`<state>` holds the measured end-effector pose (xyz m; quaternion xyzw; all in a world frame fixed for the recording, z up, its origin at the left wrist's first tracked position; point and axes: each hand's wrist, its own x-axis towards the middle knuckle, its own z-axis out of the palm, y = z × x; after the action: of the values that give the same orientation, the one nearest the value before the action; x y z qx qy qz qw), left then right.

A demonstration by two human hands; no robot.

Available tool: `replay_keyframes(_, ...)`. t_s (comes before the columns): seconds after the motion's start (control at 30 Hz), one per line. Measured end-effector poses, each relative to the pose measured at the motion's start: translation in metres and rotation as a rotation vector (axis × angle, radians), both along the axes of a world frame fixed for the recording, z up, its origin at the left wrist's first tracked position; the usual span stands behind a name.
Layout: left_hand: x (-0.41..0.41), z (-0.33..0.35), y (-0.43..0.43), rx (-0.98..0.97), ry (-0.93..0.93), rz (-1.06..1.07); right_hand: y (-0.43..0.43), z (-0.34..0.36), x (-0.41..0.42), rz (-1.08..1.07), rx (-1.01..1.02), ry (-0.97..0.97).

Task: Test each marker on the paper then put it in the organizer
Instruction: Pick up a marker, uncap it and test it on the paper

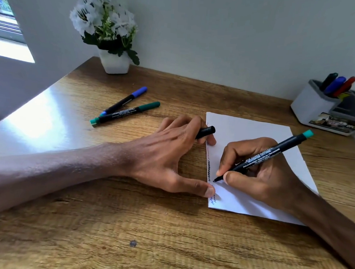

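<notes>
The white paper sheet [254,138] lies near the wooden desk's [126,224] right edge, bare wood open toward the viewer. The right hand [259,171] grips a black teal-ended marker [274,153], tip on the paper's left margin beside squiggles. The left hand [171,152] pins that margin, clasping a black cap [206,131]. The white organizer [314,104] stands at far right.

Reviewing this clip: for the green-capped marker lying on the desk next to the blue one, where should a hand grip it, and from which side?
Probably the black mid-barrel of the green-capped marker, pinched from above. It lies flat on the desk, so only its top and sides are reachable. The blue-capped marker nearly touches it at the lower-left end, so gripping nearer the green cap end, where the two spread apart, leaves finger room on both sides.
</notes>
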<state>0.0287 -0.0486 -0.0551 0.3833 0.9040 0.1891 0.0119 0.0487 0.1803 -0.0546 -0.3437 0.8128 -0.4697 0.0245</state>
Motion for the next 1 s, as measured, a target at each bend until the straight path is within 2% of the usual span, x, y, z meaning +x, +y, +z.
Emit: replay_keyframes(1.0, 0.0002, 0.0004, -0.0001, 0.009, -0.002, -0.009, -0.0028, 0.0021, -0.0005, -0.081, 0.023, 0.034)
